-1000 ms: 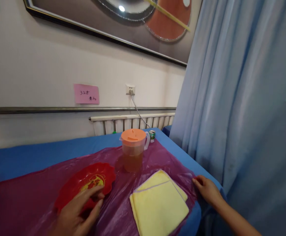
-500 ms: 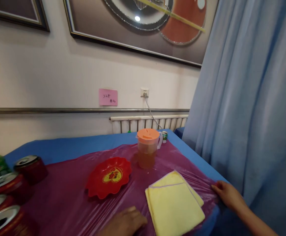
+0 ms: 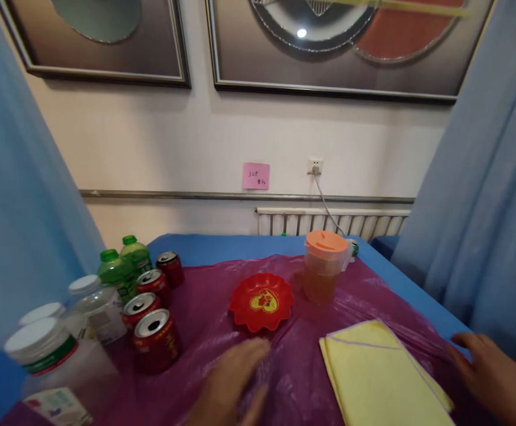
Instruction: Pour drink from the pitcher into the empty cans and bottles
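Observation:
A purple plastic sheet (image 3: 205,307) covers much of the blue table. My left hand (image 3: 235,378), blurred, hovers low over the sheet in front of a red scalloped plate (image 3: 244,293); its thumb and fingers are apart and hold nothing. At the sheet's right edge is my right hand (image 3: 495,373), with fingers apart beside a folded yellow cloth (image 3: 382,373). Whether its fingertips touch the sheet is hard to make out. A lidded pitcher (image 3: 322,278) of amber liquid stands behind the cloth.
Several red cans (image 3: 155,343) stand on the left, beside green bottles (image 3: 116,269) and clear jars with white lids (image 3: 63,361). Behind the pitcher is a green can (image 3: 353,249), partly hidden. Blue curtains (image 3: 484,195) hang on both sides.
The view has swung left, bringing the jars and bottles into sight. My right hand has loosened from its pinch on the sheet's edge. My left hand's thumb and fingers have spread.

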`<state>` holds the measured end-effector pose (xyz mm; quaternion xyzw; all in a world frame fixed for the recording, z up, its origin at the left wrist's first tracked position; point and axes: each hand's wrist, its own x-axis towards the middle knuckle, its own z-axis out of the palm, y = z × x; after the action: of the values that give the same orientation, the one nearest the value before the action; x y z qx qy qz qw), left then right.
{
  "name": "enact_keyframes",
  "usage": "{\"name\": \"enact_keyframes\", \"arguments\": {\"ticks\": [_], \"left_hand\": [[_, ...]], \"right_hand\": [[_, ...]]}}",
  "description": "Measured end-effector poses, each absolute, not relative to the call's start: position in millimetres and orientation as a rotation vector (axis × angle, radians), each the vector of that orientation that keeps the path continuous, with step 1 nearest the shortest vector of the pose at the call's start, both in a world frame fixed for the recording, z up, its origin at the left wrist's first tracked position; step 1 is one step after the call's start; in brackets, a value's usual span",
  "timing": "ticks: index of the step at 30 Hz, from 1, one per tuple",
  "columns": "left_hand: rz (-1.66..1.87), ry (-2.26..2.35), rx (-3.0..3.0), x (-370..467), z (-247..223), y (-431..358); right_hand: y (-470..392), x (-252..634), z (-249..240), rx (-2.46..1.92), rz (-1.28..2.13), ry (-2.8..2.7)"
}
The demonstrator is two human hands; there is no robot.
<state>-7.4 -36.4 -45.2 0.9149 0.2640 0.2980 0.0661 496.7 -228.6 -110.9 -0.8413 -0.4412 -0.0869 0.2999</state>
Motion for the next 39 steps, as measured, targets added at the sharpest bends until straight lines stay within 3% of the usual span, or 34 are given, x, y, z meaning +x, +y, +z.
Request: {"name": "enact_keyframes", "arguments": {"ticks": [4,11,26,39], "left_hand": [[1.511,1.575,2.416,-58.3,-27.0,-10.7],[1.558,2.015,2.147,-82.7,-30.8,2.9],[1.476,1.97,1.877,-81.7,-27.1,13.0],[1.406,1.165,2.153,51.7,34.7,18.5]], "right_hand": [[-172.0,397.0,-73.2,-2.022,-0.013,-1.445],[-116.1,261.4,-33.0,-1.529,0.179,-1.889],[-88.1,217.6,-42.9,-1.399,0.384,-1.956],[-1.6,208.2,6.1,-1.085,0.423,-1.693]]}}
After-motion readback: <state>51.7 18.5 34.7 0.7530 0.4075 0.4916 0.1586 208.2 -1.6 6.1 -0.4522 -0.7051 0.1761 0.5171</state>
